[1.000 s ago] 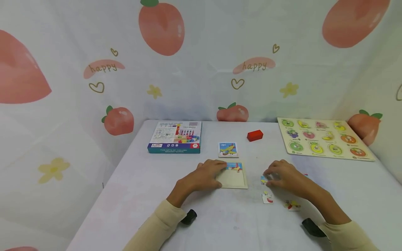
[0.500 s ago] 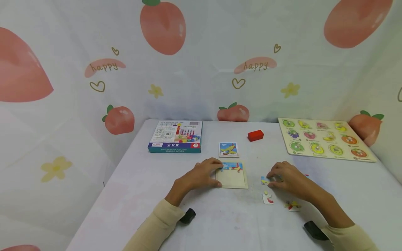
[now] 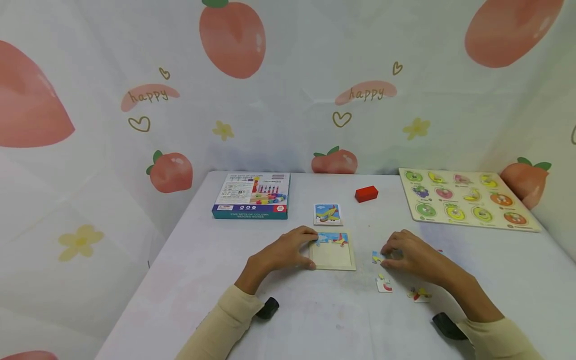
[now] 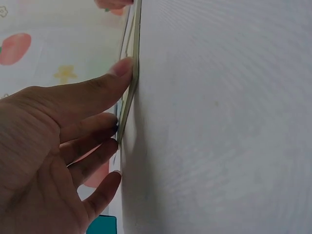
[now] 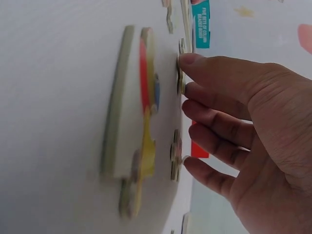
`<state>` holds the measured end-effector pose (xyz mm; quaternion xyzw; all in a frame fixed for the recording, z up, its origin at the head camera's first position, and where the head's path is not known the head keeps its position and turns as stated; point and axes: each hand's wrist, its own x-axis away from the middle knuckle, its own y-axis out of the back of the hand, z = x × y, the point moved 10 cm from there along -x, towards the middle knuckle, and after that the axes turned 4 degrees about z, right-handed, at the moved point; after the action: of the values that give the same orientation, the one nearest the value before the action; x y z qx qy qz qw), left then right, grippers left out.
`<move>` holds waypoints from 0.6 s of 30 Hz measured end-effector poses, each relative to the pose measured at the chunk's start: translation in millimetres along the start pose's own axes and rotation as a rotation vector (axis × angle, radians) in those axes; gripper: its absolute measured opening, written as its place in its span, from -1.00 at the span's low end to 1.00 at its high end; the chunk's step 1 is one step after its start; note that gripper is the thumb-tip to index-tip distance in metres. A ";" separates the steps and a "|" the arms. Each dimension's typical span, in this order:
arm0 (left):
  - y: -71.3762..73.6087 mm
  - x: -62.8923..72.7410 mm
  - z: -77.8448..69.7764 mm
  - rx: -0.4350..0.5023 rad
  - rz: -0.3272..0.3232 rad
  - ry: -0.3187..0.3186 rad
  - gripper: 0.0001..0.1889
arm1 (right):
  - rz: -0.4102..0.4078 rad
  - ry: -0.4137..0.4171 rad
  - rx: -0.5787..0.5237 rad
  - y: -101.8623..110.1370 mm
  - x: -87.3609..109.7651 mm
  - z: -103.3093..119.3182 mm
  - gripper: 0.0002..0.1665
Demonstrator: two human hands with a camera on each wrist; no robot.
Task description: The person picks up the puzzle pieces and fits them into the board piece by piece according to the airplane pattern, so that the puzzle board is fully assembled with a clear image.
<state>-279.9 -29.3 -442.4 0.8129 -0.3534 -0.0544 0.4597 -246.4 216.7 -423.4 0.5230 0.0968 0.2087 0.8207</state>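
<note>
My left hand (image 3: pixel 288 249) grips the left side of a shallow wooden puzzle tray (image 3: pixel 332 257), thumb near its front corner and fingertips at the back corner. Joined blue-and-red pieces (image 3: pixel 330 238) fill the tray's back row; the rest shows bare wood. To the right, my right hand (image 3: pixel 410 254) pinches a blue-and-yellow puzzle piece (image 3: pixel 376 257) by its right edge between thumb and index finger, low over the table. A white piece with red (image 3: pixel 384 284) lies in front of that hand, and a yellow-and-red airplane piece (image 3: pixel 420 294) lies under the right forearm.
Behind the tray lies a square airplane picture (image 3: pixel 327 214). A red block (image 3: pixel 366 194) sits farther back. At the back left is a boxed bead set (image 3: pixel 251 196); a fruit puzzle board (image 3: pixel 468 200) lies at the back right. Another small piece (image 3: pixel 439 251) shows beyond the right wrist.
The left fingertips have drawn back to the tray's left edge, uncovering more of the back row. The right hand stays at the blue-and-yellow piece, which has shifted slightly left.
</note>
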 end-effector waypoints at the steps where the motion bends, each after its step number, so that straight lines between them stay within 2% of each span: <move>1: 0.3 0.3 0.0 0.003 0.001 -0.003 -0.18 | 0.002 -0.003 -0.003 -0.1 -2.0 0.7 -0.74; 5: 2.2 1.5 -0.7 0.015 0.001 -0.015 -0.19 | 0.006 0.008 -0.013 0.6 -10.7 7.6 -0.75; 9: 3.3 1.8 -0.3 0.024 0.000 -0.021 -0.20 | -0.005 0.058 -0.023 1.8 -20.3 21.4 -0.78; 18: 3.1 1.8 0.7 0.031 0.012 -0.013 -0.19 | 0.002 0.103 -0.015 -8.6 -48.8 49.5 -0.74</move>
<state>-280.4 -31.9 -440.0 0.8174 -0.3622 -0.0514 0.4451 -269.3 151.4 -412.5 0.5057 0.1368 0.2367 0.8182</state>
